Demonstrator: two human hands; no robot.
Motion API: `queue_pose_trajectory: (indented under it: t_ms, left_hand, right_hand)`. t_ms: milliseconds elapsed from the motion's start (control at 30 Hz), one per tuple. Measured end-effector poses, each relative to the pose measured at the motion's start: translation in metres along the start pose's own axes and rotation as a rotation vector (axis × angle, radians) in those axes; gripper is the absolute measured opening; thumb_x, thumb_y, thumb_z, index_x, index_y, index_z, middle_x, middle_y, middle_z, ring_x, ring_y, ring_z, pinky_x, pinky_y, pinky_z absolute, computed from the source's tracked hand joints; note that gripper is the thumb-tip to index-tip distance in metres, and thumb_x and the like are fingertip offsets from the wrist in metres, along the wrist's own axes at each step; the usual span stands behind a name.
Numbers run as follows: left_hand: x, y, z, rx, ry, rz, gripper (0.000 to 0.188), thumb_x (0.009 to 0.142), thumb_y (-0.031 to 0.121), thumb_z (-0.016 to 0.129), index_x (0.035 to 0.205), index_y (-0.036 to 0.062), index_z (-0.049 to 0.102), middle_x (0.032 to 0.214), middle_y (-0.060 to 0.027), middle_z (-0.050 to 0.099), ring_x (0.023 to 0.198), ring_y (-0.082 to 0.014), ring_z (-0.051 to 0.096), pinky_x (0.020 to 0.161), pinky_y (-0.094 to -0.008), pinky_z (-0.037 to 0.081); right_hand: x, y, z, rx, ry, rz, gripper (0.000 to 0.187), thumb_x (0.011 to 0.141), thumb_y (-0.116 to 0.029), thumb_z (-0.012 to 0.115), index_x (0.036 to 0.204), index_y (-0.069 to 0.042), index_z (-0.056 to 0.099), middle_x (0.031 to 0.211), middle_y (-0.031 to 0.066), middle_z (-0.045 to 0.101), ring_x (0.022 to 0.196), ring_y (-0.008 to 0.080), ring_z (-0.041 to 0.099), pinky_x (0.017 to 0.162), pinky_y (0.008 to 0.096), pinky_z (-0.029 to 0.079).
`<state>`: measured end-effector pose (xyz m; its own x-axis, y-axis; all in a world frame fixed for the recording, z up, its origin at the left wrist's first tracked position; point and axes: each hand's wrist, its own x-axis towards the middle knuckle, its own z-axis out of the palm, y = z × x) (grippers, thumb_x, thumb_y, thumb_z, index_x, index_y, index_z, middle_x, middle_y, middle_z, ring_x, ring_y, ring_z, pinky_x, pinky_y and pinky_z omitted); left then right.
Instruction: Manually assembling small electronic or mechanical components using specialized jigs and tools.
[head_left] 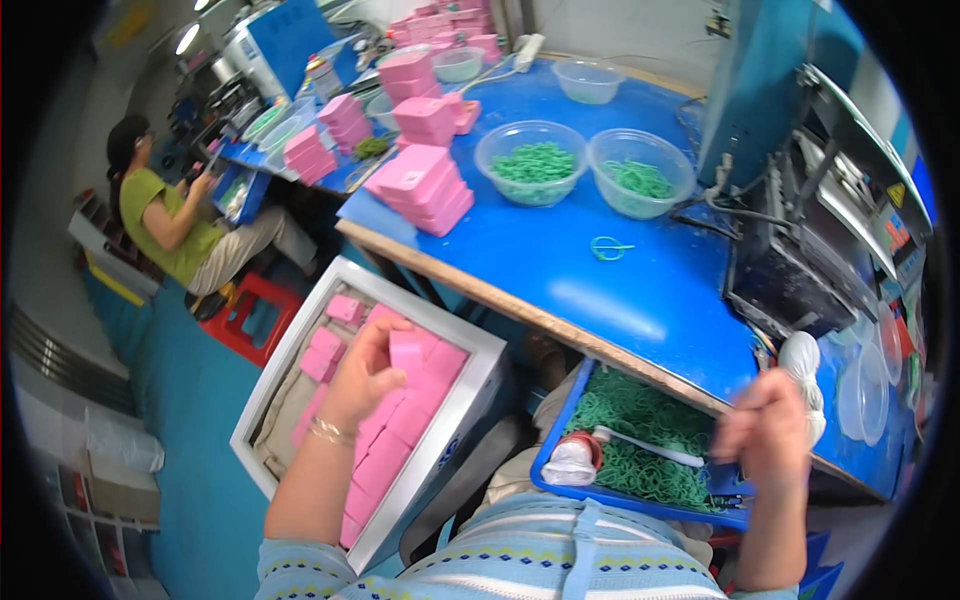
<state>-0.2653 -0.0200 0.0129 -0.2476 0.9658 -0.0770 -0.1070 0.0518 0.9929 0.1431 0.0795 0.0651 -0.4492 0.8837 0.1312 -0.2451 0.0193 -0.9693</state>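
Observation:
My left hand [365, 375] pinches a small pink block [406, 350] between thumb and fingers, above an open white box [482, 365] on my left. Rows of similar pink blocks [400, 420] fill much of that box, with a few loose ones at its far end. My right hand [765, 425] hovers over the right end of a blue tray [560, 440]; motion smears its fingers. In the tray lie tangled green wax-like strands [640, 425], a white-handled brush [650, 446] and a small jar wrapped in clear film [570, 462].
On the blue table [590, 300] stand two clear bowls [490, 175] of green pieces, stacked pink blocks [420, 185] and a green ring with a stem [607, 248]. Black equipment [790, 250] stands at right. A seated co-worker [165, 215] in a green shirt works at far left.

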Motion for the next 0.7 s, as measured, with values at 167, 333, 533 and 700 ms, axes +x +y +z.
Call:
queue_pose_trajectory:
  t_ms: [167, 333, 533, 700]
  left_hand:
    - [-0.003, 0.023, 0.146, 0.369, -0.037, 0.323, 0.058, 0.061, 0.006, 0.079, 0.109, 0.0081, 0.047, 0.101, -0.0076, 0.048, 0.092, -0.0169, 0.052, 0.080, -0.0296, 0.045]
    - [-0.012, 0.009, 0.208, 0.747, -0.276, 0.853, 0.042, 0.055, 0.008, 0.075, 0.094, 0.0109, 0.059, 0.112, -0.0144, 0.040, 0.109, -0.0371, 0.039, 0.090, -0.0447, 0.039]
    - [-0.003, -0.003, 0.221, 0.073, -0.791, 0.243, 0.053, 0.057, 0.010, 0.080, 0.100, 0.0112, 0.050, 0.125, -0.0165, 0.040, 0.118, -0.0299, 0.040, 0.100, -0.0422, 0.031]
    - [-0.011, -0.015, 0.236, -0.278, -0.642, -0.221, 0.034, 0.063, 0.009, 0.074, 0.082, 0.0118, 0.047, 0.104, -0.0074, 0.046, 0.108, -0.0219, 0.043, 0.097, -0.0356, 0.033]
  right_hand:
    - [0.001, 0.050, 0.058, 0.146, -0.382, 0.079, 0.053, 0.076, -0.004, 0.070, 0.121, -0.005, 0.042, 0.132, 0.0152, 0.038, 0.117, 0.0217, 0.045, 0.101, 0.0382, 0.035]
    - [-0.015, 0.056, 0.068, 0.257, -0.028, 0.259, 0.046, 0.072, -0.013, 0.076, 0.092, -0.008, 0.035, 0.091, 0.0051, 0.047, 0.092, 0.0103, 0.049, 0.076, 0.0295, 0.044]
    - [-0.036, 0.051, 0.026, -0.422, -0.105, 0.063, 0.028, 0.083, -0.028, 0.062, 0.079, -0.005, 0.046, 0.074, 0.0094, 0.053, 0.068, 0.0221, 0.056, 0.055, 0.0347, 0.042]
    - [-0.037, 0.037, 0.020, -0.755, -0.156, -0.125, 0.020, 0.085, -0.023, 0.055, 0.076, -0.005, 0.057, 0.068, 0.0125, 0.059, 0.060, 0.0316, 0.058, 0.053, 0.0411, 0.045]
